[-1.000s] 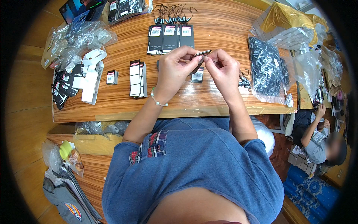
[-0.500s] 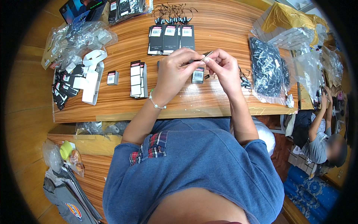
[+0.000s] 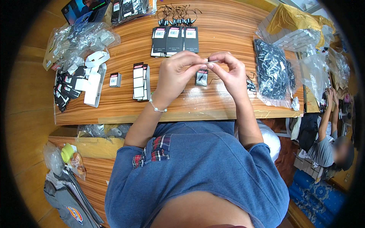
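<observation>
Between my two hands is a thin, flat card (image 3: 211,62), turned nearly edge-on. Fingertips of my left hand (image 3: 178,74) pinch its left end, and my right hand (image 3: 231,71) pinches the right. Fingers cover most of the card. Just below them on the table lies a small stack of dark tags (image 3: 202,81) with a barcode label. A small black piece (image 3: 201,76) rests over that stack, and a thin dark cord (image 3: 216,79) shows beside it, near my right wrist.
Larger black cards (image 3: 174,40) lie beyond my hands, with black cords (image 3: 176,17) behind them. Left are long tag strips (image 3: 139,81), a small tag stack (image 3: 114,80) and an open white box (image 3: 92,89). A plastic bag of black pieces (image 3: 272,66) lies right. A co-worker (image 3: 323,146) sits far right.
My hands have shifted slightly, and the card between them has turned more level and edge-on. A black piece now shows over the small tag stack below.
</observation>
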Demonstrator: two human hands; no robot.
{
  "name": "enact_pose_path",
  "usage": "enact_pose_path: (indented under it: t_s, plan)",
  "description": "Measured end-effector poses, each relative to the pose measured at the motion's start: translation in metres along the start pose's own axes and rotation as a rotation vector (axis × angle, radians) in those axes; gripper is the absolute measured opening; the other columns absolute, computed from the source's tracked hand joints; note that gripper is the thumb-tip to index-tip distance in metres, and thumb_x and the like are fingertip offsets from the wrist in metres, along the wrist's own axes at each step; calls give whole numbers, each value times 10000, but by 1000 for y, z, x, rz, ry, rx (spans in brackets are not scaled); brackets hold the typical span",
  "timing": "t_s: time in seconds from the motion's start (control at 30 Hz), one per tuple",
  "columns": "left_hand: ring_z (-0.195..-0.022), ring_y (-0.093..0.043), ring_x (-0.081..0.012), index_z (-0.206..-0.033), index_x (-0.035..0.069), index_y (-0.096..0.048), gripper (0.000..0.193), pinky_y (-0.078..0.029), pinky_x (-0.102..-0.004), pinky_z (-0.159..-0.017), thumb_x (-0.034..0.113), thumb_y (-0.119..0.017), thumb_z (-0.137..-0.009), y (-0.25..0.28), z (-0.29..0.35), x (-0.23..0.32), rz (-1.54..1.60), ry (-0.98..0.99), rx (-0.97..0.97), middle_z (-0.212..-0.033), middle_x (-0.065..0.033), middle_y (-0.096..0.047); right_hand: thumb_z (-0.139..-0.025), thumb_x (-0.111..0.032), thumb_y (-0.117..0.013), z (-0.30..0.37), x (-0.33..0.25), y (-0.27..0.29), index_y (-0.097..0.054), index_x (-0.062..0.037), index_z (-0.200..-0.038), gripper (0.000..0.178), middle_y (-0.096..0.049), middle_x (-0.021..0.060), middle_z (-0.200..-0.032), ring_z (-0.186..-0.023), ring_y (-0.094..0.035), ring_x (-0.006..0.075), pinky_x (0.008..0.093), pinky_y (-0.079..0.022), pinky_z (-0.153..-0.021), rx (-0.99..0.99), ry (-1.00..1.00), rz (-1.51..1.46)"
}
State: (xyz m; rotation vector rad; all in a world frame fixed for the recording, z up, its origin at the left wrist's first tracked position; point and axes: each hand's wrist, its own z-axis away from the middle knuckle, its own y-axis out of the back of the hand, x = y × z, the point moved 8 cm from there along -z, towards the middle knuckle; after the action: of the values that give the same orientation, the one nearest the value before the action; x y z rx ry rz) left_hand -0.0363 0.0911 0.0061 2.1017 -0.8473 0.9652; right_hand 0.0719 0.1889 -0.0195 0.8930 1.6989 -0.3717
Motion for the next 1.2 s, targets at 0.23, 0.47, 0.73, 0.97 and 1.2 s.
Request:
enact_pose_path:
  t_s: [0.23, 0.47, 0.73, 0.97, 1.2]
  plan:
    - [-667, -606, -180, -808, 91, -682, 128, -486, -276, -556, 77, -678, -681, -6, 9, 27, -367, -448, 39, -725, -30, -623, -821, -86, -585, -1, 19, -11, -624, -9, -844, 90, -607, 51, -915, -816, -542, 96, 235, -429, -726, -130, -210, -361]
    - [-741, -618, -161, -914, 58, -671, 206, -494, -236, -644, -4, -653, -718, -5, 12, -1, -88, -85, -49, -825, -69, -648, -883, -112, -515, -23, 3, 26, -547, -34, -904, 87, -574, 51, -826, -660, -473, 73, 203, -392, -623, 188, -85, -770]
    - [-1046, -530, -206, -1069, 62, -613, 374, -457, -312, -842, 127, -704, -712, 68, 17, -46, -316, 124, -50, -1129, -95, -538, -890, -90, -506, -19, -32, 7, -536, -4, -947, 107, -591, 114, -806, -676, -528, 117, 218, -443, -634, 35, 34, -770]
    - [-1149, -450, -272, -1162, 61, -555, 533, -382, -344, -952, 246, -726, -692, 142, 54, -128, -626, 478, -245, -1203, -120, -489, -841, 3, -532, -15, -26, 2, -539, 27, -1015, 176, -589, 82, -801, -712, -528, 101, 197, -431, -661, 20, -59, -703]
    - [-874, -592, -144, -1069, 13, -527, 353, -472, -246, -761, 12, -662, -743, 140, 52, -110, -288, 673, -33, -926, -94, -610, -819, -2, -542, -13, -28, -6, -527, 8, -1004, 186, -582, 38, -764, -696, -538, 85, 201, -417, -631, -32, -63, -564]
